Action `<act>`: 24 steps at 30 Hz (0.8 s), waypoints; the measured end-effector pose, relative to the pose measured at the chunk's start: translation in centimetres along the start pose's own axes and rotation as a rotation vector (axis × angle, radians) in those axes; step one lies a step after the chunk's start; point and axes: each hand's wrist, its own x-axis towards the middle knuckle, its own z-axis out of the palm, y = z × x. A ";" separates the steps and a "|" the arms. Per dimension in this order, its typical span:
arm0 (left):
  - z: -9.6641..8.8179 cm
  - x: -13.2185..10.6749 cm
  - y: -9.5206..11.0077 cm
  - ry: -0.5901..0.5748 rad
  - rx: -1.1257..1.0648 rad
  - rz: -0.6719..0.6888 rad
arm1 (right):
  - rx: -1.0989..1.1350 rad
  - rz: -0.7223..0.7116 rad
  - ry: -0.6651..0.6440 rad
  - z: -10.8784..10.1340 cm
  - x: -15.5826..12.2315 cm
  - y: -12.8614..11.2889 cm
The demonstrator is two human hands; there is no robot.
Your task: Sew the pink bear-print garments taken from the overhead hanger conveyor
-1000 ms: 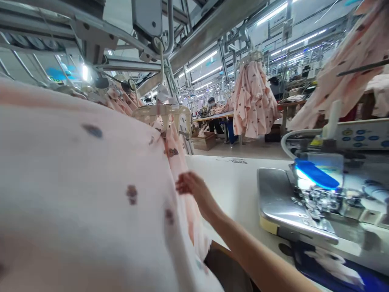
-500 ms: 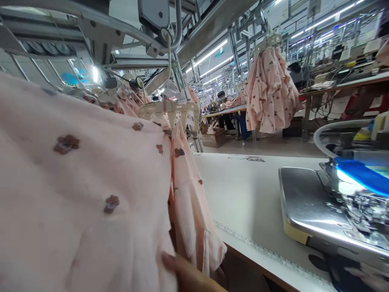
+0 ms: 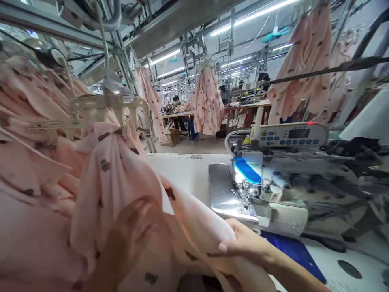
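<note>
A pink printed garment (image 3: 121, 178) hangs from a cream plastic hanger (image 3: 103, 107) on the overhead rail and spreads low toward the table. My left hand (image 3: 133, 231) shows through the thin cloth, inside or behind it, fingers curled on the fabric. At the garment's lower right, my right hand (image 3: 243, 243) pinches a fold of it, just in front of the sewing machine (image 3: 267, 190).
The white table (image 3: 188, 170) carries the sewing machine with its steel plate (image 3: 221, 194) and control panel (image 3: 288, 136). More pink garments (image 3: 208, 101) hang on rails behind and at right (image 3: 304, 61). A person sits at a far table (image 3: 176, 101).
The view has swung right and down. Both hands have come into view and taken hold of the pink garment, which now drapes lower toward the sewing machine.
</note>
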 end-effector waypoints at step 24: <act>4.2 11.3 6.6 -0.722 -0.405 0.122 | 0.154 -0.314 0.497 0.6 -2.3 0.2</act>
